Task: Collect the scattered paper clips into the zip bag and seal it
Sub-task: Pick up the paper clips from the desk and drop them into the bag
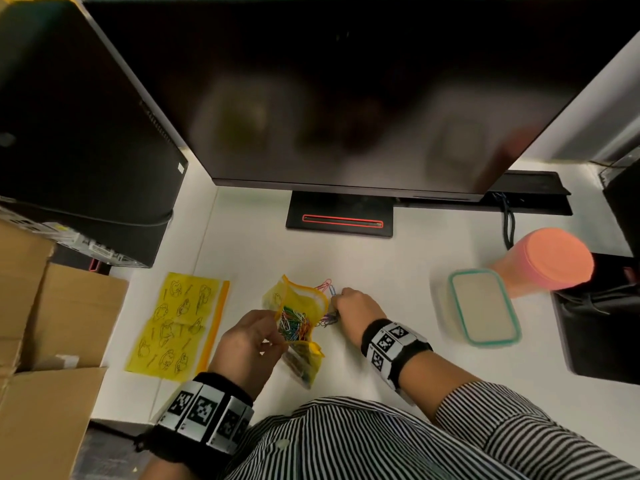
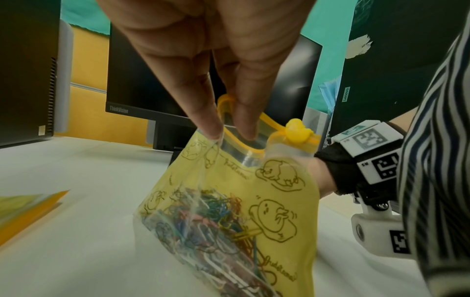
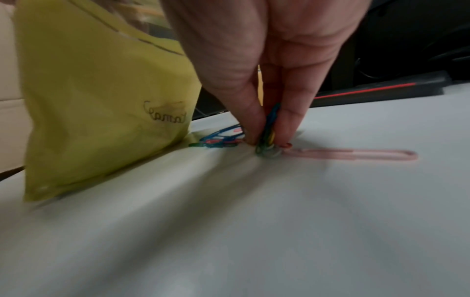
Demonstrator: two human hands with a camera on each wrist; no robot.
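The left hand (image 1: 250, 336) pinches the rim of the yellow zip bag (image 1: 300, 308), holding its mouth agape above the white counter (image 1: 363, 258); many coloured clips lie inside. Just beside it, the right hand (image 1: 360, 308) pinches a few paper clips (image 3: 268, 132) against the counter, others loose nearby. Farther off sit a teal-rimmed container (image 1: 483, 306) and a monitor (image 1: 346, 98).

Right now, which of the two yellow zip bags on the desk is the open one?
The yellow zip bag held up by the left hand is open, with paper clips inside. The other bag lies flat to its left, unheld.
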